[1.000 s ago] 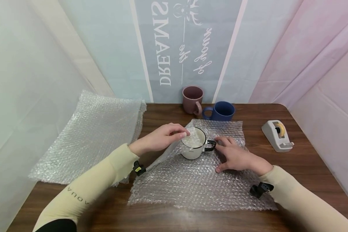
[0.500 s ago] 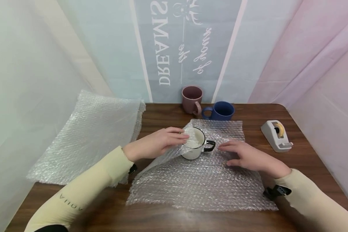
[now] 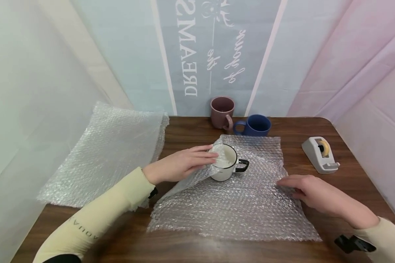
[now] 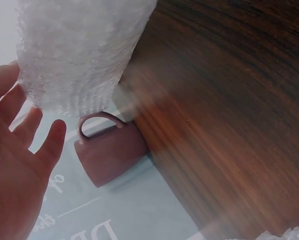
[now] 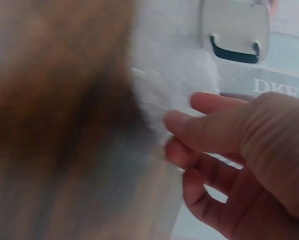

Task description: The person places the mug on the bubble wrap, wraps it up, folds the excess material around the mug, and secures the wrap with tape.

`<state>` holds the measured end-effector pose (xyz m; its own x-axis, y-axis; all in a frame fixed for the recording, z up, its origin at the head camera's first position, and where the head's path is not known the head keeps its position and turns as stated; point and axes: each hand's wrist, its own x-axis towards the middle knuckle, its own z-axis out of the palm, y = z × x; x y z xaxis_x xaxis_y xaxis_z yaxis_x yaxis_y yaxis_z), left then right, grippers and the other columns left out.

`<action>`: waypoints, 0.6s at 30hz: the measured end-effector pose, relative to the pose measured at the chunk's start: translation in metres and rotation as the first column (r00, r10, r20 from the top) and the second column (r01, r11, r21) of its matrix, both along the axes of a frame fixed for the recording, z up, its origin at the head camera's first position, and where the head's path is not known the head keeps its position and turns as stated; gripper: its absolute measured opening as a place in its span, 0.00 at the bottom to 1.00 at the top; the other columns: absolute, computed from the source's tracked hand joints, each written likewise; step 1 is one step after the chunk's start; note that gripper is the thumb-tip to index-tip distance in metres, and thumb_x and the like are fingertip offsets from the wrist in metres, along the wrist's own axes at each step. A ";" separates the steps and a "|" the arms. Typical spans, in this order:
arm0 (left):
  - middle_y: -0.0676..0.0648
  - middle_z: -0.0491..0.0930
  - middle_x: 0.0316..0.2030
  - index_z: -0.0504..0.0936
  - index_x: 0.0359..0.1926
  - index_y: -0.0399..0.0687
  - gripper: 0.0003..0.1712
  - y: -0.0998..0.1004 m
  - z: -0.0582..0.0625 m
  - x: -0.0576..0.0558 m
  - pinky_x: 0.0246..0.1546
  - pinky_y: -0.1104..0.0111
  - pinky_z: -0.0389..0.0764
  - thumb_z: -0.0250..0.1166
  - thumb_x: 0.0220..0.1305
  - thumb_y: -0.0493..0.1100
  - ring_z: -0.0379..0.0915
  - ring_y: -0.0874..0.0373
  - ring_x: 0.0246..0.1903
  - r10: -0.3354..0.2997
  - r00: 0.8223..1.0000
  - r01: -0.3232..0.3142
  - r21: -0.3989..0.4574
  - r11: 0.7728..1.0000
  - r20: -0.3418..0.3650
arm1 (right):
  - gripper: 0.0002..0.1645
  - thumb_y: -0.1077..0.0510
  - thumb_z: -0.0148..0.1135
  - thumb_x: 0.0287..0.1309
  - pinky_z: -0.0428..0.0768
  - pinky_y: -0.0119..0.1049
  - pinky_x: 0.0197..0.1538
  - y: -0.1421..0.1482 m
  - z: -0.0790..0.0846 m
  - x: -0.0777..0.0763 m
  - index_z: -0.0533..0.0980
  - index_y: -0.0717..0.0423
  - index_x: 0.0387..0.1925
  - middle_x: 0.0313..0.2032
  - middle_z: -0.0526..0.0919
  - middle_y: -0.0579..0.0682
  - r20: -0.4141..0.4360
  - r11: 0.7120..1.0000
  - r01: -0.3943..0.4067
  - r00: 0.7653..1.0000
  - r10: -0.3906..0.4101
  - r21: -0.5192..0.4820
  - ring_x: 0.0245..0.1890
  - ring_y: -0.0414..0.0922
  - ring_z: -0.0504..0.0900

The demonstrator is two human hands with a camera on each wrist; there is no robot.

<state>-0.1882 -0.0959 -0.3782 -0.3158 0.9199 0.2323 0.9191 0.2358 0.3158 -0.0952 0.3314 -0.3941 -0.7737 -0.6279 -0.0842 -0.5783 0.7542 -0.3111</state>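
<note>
A white mug (image 3: 221, 174) with a dark rim and black handle stands upright on a bubble wrap sheet (image 3: 237, 208). The sheet's left side is lifted over the mug's left rim. My left hand (image 3: 184, 163) rests against this flap with straight fingers that reach over the mug's opening; the left wrist view has the bubble wrap (image 4: 82, 60) at those fingertips. Over at the sheet's right edge is my right hand (image 3: 316, 193), fingers loosely bent. In the right wrist view its thumb and fingertips (image 5: 175, 121) are right at the edge of the wrap.
A mauve mug (image 3: 222, 112) and a blue mug (image 3: 258, 126) stand at the table's back edge. To the right sits a white tape dispenser (image 3: 320, 155). More bubble wrap (image 3: 108, 157) lies at the left, on the wooden table (image 3: 118, 241).
My right hand has moved from beside the mug's handle to the right edge of the sheet. The left hand's fingers have straightened over the flap. The mug stays in place.
</note>
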 end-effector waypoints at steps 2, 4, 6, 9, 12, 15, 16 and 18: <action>0.50 0.65 0.72 0.73 0.69 0.44 0.23 -0.001 0.000 0.001 0.72 0.67 0.52 0.55 0.75 0.36 0.48 0.53 0.75 0.013 1.000 -0.013 -0.011 1.000 0.008 | 0.34 0.75 0.72 0.45 0.83 0.36 0.40 0.002 -0.003 0.005 0.81 0.50 0.55 0.55 0.81 0.50 -0.029 1.000 -0.018 0.999 0.019 0.022 0.49 0.45 0.83; 0.51 0.65 0.72 0.72 0.69 0.44 0.23 0.000 0.000 0.000 0.72 0.67 0.53 0.54 0.76 0.37 0.47 0.54 0.75 0.016 1.000 -0.016 -0.021 1.000 0.014 | 0.37 0.76 0.71 0.42 0.80 0.31 0.34 0.007 -0.008 0.011 0.80 0.51 0.57 0.57 0.78 0.54 -0.066 0.999 -0.046 0.997 0.047 0.029 0.44 0.42 0.82; 0.51 0.64 0.72 0.72 0.69 0.45 0.23 0.003 0.001 0.000 0.72 0.68 0.52 0.54 0.76 0.38 0.46 0.55 0.75 0.015 1.000 -0.015 -0.029 0.999 0.022 | 0.40 0.78 0.70 0.40 0.73 0.27 0.29 0.012 -0.014 0.018 0.79 0.53 0.59 0.60 0.75 0.58 -0.088 0.997 -0.072 0.993 0.073 0.015 0.38 0.36 0.79; 0.52 0.64 0.72 0.72 0.70 0.46 0.23 0.005 0.002 -0.001 0.72 0.68 0.52 0.53 0.76 0.38 0.45 0.56 0.75 0.019 0.999 -0.018 -0.040 0.999 0.035 | 0.46 0.76 0.72 0.37 0.67 0.24 0.26 0.017 -0.020 0.025 0.75 0.54 0.63 0.64 0.68 0.61 -0.101 0.995 -0.100 0.990 0.099 -0.006 0.33 0.30 0.72; 0.52 0.64 0.72 0.72 0.69 0.46 0.23 0.004 0.002 0.000 0.72 0.68 0.51 0.53 0.76 0.38 0.45 0.56 0.75 0.033 0.998 -0.031 -0.044 0.999 0.044 | 0.47 0.72 0.77 0.36 0.68 0.24 0.27 0.017 -0.021 0.026 0.75 0.50 0.64 0.66 0.64 0.61 -0.108 0.992 -0.124 0.987 0.120 -0.032 0.34 0.29 0.71; 0.52 0.64 0.72 0.72 0.69 0.46 0.23 0.001 0.002 0.001 0.72 0.68 0.51 0.53 0.76 0.38 0.45 0.55 0.75 0.043 0.998 -0.041 -0.036 0.998 0.055 | 0.41 0.68 0.80 0.36 0.71 0.21 0.30 0.012 -0.018 0.025 0.81 0.43 0.57 0.65 0.69 0.58 -0.160 0.982 -0.150 0.978 0.131 -0.114 0.39 0.32 0.76; 0.52 0.64 0.72 0.72 0.69 0.45 0.23 0.000 0.002 0.002 0.72 0.68 0.51 0.53 0.76 0.38 0.45 0.55 0.75 0.044 0.997 -0.042 -0.034 0.999 0.056 | 0.37 0.68 0.80 0.36 0.72 0.20 0.32 0.010 -0.017 0.024 0.83 0.42 0.53 0.63 0.72 0.56 -0.191 0.975 -0.160 0.973 0.130 -0.155 0.41 0.33 0.78; 0.52 0.64 0.72 0.72 0.69 0.45 0.23 -0.001 0.001 0.002 0.72 0.68 0.51 0.53 0.76 0.38 0.45 0.56 0.75 0.045 0.997 -0.044 -0.028 0.999 0.059 | 0.32 0.69 0.78 0.38 0.73 0.17 0.38 0.004 -0.012 0.023 0.85 0.39 0.47 0.58 0.79 0.50 -0.247 0.957 -0.171 0.963 0.111 -0.236 0.47 0.35 0.80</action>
